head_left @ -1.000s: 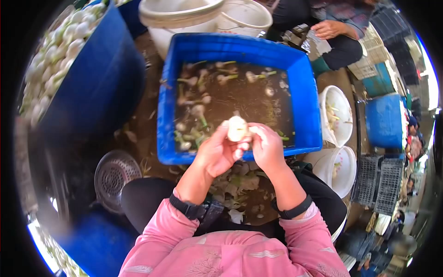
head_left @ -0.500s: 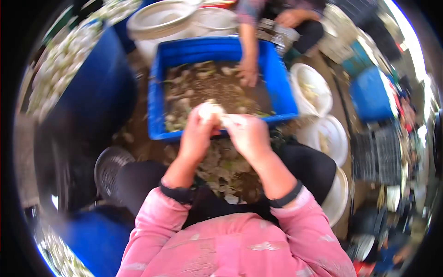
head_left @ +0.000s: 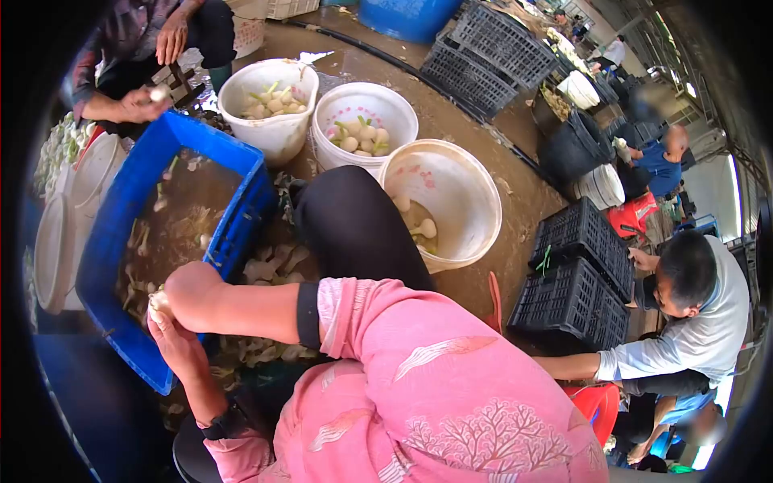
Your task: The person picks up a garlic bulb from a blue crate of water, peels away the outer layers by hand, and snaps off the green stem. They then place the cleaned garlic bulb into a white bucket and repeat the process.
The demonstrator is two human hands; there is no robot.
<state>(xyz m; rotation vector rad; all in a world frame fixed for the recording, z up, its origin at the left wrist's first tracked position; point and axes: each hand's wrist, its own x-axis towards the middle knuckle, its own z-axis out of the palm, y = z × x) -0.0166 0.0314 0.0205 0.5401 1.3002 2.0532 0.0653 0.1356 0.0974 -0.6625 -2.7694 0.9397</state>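
Note:
My left hand [head_left: 179, 348] and my right hand [head_left: 198, 295] meet over the near edge of a blue tub [head_left: 245, 211]. Between them is a small white bulb [head_left: 160, 303], like garlic with its stalk off. The left thumb and fingers pinch it from below. My right hand curls round its other side, its fingertips mostly hidden. Murky water with loose peelings and several bulbs fills the tub. Stripped leaves [head_left: 278, 266] lie between the tub and my knee.
White buckets [head_left: 266, 133] with bulbs stand to the right; the nearest bucket [head_left: 475, 209] holds few. Across the tub, a co-worker's hand [head_left: 143, 105] holds a bulb. Black crates [head_left: 572, 298] stand beside a person in a grey top [head_left: 684, 330]. A black hose [head_left: 451, 97] crosses the floor.
The view has swung right, so the tub now lies at the left. My hands still hold a white bulb. The co-worker's hand has left the water and holds a bulb above the rim.

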